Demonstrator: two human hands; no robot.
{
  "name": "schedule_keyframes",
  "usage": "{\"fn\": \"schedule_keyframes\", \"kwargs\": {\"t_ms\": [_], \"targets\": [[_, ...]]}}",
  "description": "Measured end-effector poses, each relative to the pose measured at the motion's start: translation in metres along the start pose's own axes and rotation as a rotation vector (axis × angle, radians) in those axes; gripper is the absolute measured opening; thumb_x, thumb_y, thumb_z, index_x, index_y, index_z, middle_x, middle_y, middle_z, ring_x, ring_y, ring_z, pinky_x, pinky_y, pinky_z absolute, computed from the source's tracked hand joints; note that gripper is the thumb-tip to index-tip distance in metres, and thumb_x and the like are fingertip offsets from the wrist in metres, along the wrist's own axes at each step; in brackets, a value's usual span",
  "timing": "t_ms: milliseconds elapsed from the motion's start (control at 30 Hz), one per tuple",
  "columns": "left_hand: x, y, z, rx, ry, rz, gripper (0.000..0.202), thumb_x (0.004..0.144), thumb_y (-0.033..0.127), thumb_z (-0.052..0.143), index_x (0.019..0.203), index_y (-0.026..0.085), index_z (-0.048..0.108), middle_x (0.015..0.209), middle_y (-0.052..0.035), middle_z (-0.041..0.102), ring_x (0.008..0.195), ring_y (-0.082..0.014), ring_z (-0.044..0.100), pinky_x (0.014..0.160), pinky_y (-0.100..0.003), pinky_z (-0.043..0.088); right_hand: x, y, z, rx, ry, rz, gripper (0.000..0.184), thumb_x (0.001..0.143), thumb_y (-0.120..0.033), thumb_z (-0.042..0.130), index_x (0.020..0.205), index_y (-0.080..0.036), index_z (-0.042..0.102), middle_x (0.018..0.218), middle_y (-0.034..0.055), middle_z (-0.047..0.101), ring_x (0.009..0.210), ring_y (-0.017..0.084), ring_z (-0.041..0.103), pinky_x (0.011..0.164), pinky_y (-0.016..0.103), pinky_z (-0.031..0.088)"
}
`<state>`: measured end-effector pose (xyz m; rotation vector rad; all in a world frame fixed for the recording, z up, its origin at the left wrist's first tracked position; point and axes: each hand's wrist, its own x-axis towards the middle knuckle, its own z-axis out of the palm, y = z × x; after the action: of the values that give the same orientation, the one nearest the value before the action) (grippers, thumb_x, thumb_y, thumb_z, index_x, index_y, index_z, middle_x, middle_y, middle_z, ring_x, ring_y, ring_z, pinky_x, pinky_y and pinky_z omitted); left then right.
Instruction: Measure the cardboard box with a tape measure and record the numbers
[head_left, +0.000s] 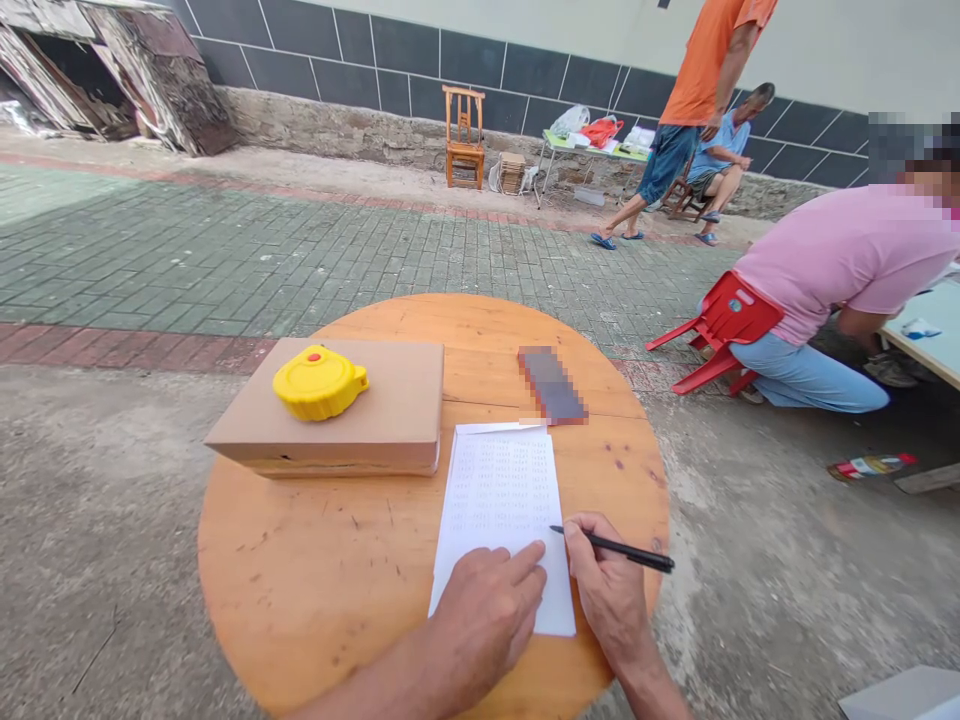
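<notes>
Left hand (491, 605) rests palm-down on paper (499, 510), gripping nothing; likely steadies it. Right hand (611, 600) pinches black pen (624, 550), presumably for control; tip near paper's right edge.

writing (501, 486): too small to read | dark slab (553, 385): pixelated | orange shirt (705, 70): cut off

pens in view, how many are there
1: the black pen, held in the right hand, its tip over the right side of the paper. Others could be hidden behind the box.
</notes>
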<state>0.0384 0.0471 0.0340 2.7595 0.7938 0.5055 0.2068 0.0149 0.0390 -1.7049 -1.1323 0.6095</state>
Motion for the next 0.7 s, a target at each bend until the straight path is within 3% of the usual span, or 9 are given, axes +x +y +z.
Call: {"fn": "schedule_keyframes", "kwargs": {"t_ms": [267,700], "targets": [[0.0005,0.0004,-0.0002,0.000,-0.007,0.003,0.008,0.087,0.015,0.051,0.086,0.023,0.051,0.117,0.0036,0.065,0.068,-0.0143,0.056,0.058,-0.034,0.039,-0.0002,0.0056,0.0019,-0.009,-0.001,-0.012,0.028,0.091,-0.040,0.052,0.074,-0.019,0.058,0.062,-0.0011,0.053,0.056,0.013,0.049,0.052,0.022,0.043],[-0.0006,-0.0006,0.0026,-0.020,0.018,-0.004,0.008,0.087,0.015,0.049,0.086,0.023,0.050,0.120,0.0056,0.065,0.068,-0.0155,0.056,0.059,-0.033,0.038,0.0009,0.0023,0.0000,-0.006,-0.007,-0.025,0.030,0.091,-0.041,0.052,0.071,-0.019,0.056,0.057,-0.0031,0.048,0.051,0.011,0.044,0.046,0.021,0.037]]}}
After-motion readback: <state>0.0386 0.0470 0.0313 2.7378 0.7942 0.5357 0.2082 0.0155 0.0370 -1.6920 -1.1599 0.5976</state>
